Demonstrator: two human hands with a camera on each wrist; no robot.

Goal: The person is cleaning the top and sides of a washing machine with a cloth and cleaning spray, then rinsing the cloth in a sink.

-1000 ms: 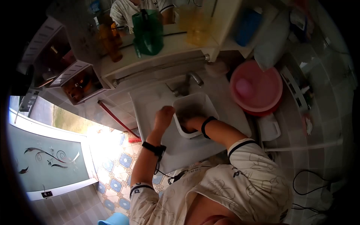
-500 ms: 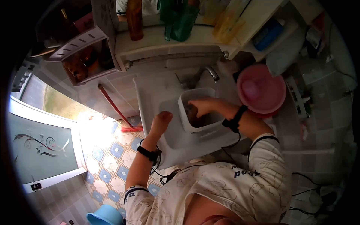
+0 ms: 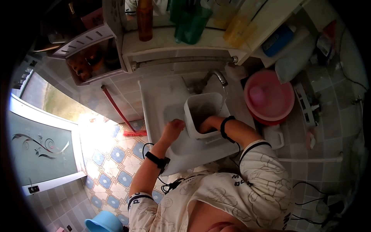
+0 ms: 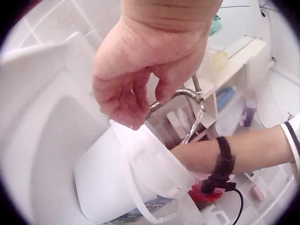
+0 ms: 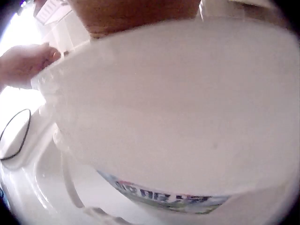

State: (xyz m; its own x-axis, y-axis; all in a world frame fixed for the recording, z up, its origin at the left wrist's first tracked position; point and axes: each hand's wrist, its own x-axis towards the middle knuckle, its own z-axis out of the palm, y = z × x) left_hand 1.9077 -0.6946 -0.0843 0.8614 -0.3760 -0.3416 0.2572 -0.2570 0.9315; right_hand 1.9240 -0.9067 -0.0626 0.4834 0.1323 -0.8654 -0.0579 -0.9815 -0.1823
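A white square bucket (image 3: pixel 194 135) stands in the white sink (image 3: pixel 181 149) under the faucet (image 3: pixel 218 77). A stream of water (image 4: pixel 194 124) runs from the faucet toward the bucket. My right hand (image 3: pixel 208 123) reaches down inside the bucket, its fingers hidden from every view. Dark contents (image 3: pixel 199 116) show around it. My left hand (image 3: pixel 174 129) hangs beside the bucket's left rim, fingers loosely curled and holding nothing. In the left wrist view its fingertips (image 4: pixel 133 124) come close over the bucket's corner. The bucket's white handle (image 4: pixel 133 187) hangs down its side.
A pink basin (image 3: pixel 270 110) with a pink dipper (image 3: pixel 257 94) stands right of the sink. A shelf (image 3: pixel 166 42) with bottles and a green pitcher (image 3: pixel 193 27) runs above the faucet. A red broom (image 3: pixel 118 110) leans at the left; a blue basin (image 3: pixel 104 222) sits on the floor.
My right hand came up to the bucket's rim half a second ago and is down inside again now. My left hand has shifted slightly closer to the bucket. The head view has swung.
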